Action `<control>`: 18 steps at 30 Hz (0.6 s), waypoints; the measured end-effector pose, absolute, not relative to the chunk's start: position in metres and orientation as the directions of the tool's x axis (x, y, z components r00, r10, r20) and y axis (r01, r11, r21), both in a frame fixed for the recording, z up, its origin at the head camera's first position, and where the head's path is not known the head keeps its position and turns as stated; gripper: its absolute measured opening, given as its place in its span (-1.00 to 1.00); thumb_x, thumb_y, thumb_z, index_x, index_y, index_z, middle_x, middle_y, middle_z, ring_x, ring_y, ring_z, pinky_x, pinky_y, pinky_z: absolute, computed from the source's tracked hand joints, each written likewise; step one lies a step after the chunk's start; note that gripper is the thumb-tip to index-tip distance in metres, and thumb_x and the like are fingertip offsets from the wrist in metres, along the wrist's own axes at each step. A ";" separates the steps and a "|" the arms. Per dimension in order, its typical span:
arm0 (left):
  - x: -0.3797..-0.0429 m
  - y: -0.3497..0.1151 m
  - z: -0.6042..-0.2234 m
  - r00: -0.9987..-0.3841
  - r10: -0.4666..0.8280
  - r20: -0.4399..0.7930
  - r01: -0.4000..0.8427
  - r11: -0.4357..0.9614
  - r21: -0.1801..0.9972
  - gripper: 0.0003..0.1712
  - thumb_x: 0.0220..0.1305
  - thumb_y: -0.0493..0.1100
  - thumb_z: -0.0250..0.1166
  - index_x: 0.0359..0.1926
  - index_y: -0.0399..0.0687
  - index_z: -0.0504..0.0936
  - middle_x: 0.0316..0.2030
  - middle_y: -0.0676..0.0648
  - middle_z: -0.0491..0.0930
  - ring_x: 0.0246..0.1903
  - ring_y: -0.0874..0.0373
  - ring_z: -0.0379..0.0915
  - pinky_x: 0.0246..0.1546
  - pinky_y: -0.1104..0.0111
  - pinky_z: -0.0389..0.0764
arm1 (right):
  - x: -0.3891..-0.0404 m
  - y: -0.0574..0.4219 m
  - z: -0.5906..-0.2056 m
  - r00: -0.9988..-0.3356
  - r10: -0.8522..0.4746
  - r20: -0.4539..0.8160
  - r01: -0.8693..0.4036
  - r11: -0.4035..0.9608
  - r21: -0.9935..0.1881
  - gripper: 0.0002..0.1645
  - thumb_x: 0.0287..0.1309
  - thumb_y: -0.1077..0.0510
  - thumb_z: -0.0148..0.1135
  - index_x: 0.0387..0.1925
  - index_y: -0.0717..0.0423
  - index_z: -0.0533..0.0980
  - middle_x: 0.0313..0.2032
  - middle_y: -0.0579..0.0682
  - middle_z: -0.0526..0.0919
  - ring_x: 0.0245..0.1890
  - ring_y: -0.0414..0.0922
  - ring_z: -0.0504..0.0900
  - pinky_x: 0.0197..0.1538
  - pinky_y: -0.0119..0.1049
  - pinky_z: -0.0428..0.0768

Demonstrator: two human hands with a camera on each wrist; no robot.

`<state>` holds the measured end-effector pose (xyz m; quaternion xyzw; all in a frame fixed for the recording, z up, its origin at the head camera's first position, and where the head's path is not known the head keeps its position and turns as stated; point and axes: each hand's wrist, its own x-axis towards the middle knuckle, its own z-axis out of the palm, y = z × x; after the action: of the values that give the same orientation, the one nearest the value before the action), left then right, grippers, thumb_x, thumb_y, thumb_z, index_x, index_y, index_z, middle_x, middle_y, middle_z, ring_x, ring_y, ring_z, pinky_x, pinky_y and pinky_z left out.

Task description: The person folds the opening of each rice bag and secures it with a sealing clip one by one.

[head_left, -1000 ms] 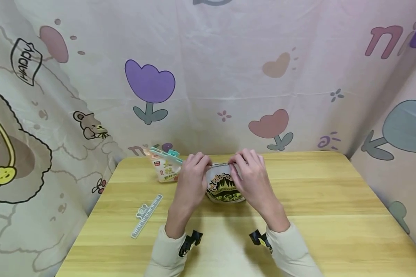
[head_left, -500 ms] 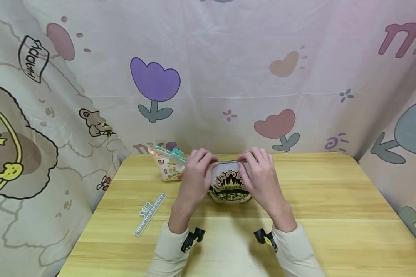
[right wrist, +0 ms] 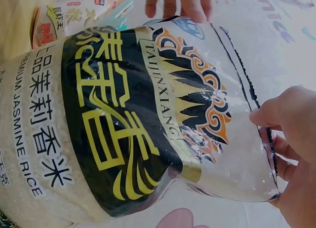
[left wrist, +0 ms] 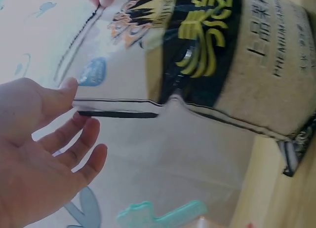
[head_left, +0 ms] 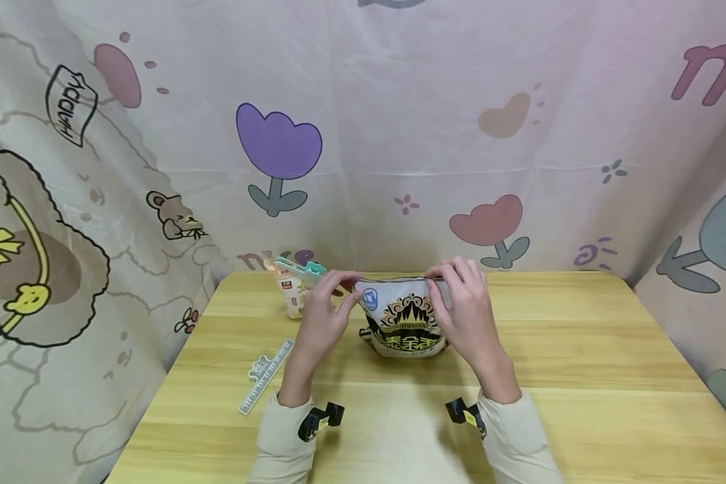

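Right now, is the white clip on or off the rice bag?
Off: the head view shows the white clip lying on the table, apart from the rice bag.

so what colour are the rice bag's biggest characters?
Yellow characters on black; the right wrist view shows them best.

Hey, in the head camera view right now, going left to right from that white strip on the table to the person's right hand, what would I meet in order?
White strip with dark markings → left hand → rice bag → right hand.
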<state>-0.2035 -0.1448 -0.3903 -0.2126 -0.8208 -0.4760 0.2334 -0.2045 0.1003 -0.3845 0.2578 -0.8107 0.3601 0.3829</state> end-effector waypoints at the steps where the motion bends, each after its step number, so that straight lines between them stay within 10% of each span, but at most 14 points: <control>1: -0.205 -0.145 -0.393 -0.807 0.123 0.577 0.566 0.441 0.697 -0.75 0.32 -0.29 0.40 0.02 -0.18 0.69 -0.14 -0.05 0.67 -0.12 0.10 0.57 -0.09 0.11 0.63 | -0.204 0.101 -0.385 -0.576 -0.139 0.806 -0.691 0.609 -0.389 -0.93 0.24 0.34 0.32 -0.24 0.18 0.62 -0.20 0.02 0.59 -0.18 0.02 0.42 -0.04 -0.06 0.31; 10: -0.209 -0.139 -0.399 -0.791 0.082 0.607 0.584 0.397 0.708 -0.87 0.27 -0.39 0.41 -0.16 -0.21 0.72 -0.23 -0.07 0.70 -0.24 0.10 0.61 -0.15 0.22 0.67 | -0.200 0.095 -0.382 -0.561 -0.145 0.815 -0.677 0.647 -0.351 -0.86 0.20 0.31 0.35 -0.18 0.17 0.63 -0.17 0.04 0.60 -0.13 0.06 0.46 0.16 0.03 0.32; 18: -0.207 -0.133 -0.402 -0.720 0.049 0.693 0.643 0.424 0.638 -0.88 0.20 -0.47 0.42 -0.28 -0.22 0.71 -0.31 -0.09 0.69 -0.32 0.10 0.60 -0.24 0.24 0.65 | -0.192 0.067 -0.382 -0.537 -0.258 0.803 -0.678 0.699 -0.228 -0.71 0.24 0.15 0.43 -0.02 0.11 0.64 -0.02 0.06 0.65 0.08 0.08 0.56 0.45 0.41 -0.21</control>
<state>-0.2068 -0.1327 -0.4023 -0.2196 -0.7873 -0.4898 0.3033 -0.1925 0.0671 -0.3822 0.2804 -0.8346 0.2681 0.3911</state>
